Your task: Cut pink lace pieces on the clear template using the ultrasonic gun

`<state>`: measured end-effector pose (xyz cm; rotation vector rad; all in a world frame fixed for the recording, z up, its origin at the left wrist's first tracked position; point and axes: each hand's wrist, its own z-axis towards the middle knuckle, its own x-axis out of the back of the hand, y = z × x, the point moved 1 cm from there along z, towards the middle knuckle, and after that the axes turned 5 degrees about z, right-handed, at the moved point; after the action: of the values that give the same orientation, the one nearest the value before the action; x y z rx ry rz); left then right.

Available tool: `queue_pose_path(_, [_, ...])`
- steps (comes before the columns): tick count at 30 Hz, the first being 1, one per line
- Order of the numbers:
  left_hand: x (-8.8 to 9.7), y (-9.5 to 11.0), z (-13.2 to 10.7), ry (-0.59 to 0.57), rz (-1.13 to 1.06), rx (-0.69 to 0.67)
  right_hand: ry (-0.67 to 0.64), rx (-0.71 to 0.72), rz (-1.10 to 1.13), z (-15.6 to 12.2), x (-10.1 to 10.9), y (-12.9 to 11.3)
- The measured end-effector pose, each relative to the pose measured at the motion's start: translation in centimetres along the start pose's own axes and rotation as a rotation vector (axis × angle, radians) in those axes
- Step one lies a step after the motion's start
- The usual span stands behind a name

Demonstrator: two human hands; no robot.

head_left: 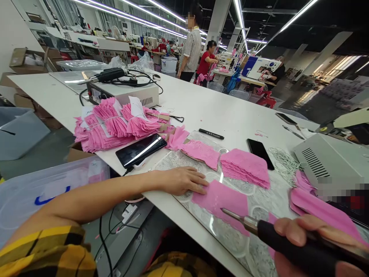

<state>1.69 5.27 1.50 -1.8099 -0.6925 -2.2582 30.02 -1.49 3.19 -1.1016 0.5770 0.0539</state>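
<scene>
My left hand (184, 181) lies flat, fingers stretched out, with its fingertips on the left edge of a pink fabric piece (219, 196). The piece is spread on a clear glossy sheet (198, 219). In my right hand (305, 238) is a soldering-iron-like tool (282, 234) with a thick black handle and a thin metal tip. Its tip is over the middle of the fabric; whether it touches I cannot tell. Just behind lie a neat stack of pink pieces (245, 167) and a smaller pink pile (201, 152) on card.
Tied pink bundles (115, 123) sit at the left beside a phone (141, 150). Behind them, a similar tool (111, 75) rests on a white box (127, 92). A marker (211, 134), another phone (260, 154) and a grey vented box (331, 161) lie around. Co-workers (191, 46) are farther back.
</scene>
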Motion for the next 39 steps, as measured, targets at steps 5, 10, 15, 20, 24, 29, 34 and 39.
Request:
queue_pose_path(5, [-0.5, -0.2, -0.1, 0.034, -0.002, -0.010, -0.219, 0.059, 0.065, -1.8, -6.8, -0.1])
queue_pose_path(10, [-0.9, -0.4, 0.0, 0.070, -0.006, -0.028, -0.293, 0.054, 0.059, -2.3, -7.9, 1.3])
queue_pose_path(15, [-1.1, -0.6, 0.0, 0.090, -0.008, -0.028, -0.309, 0.035, 0.057, -2.4, -7.8, 1.6])
queue_pose_path(20, [-1.2, -0.7, 0.0, 0.088, -0.008, -0.023, -0.303, 0.030, 0.059, -2.5, -8.1, 1.6])
queue_pose_path(24, [-1.2, -0.7, 0.0, 0.095, -0.012, -0.022, -0.332, 0.047, 0.046, -2.5, -8.1, 1.6])
queue_pose_path(29, [-1.1, -0.6, 0.0, 0.138, -0.028, -0.024, -0.371, 0.053, 0.027, -2.6, -7.9, 1.7])
queue_pose_path(34, [-0.8, -0.5, -1.1, 0.250, -0.043, 0.019, -0.293, 0.070, 0.056, -2.3, -7.8, 1.5])
queue_pose_path(39, [-0.6, 0.1, -3.0, 0.297, -0.052, -0.014, -0.227, 0.062, 0.057, -1.9, -7.7, 2.1])
